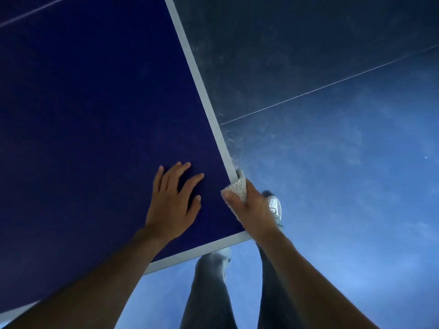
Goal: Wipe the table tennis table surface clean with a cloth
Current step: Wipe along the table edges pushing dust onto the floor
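Blue surface [95, 115] is looking clean; edge [213, 119] being wiped.
Right grip [251, 207] is clamping cloth [238, 186]; left grip [172, 198] is resting flat, fingers spread.

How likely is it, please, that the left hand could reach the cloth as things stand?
Probably yes: the left hand rests flat on the table close beside the cloth, with only bare surface between them. The right hand grips the cloth at the table's edge, so it would need to let go.
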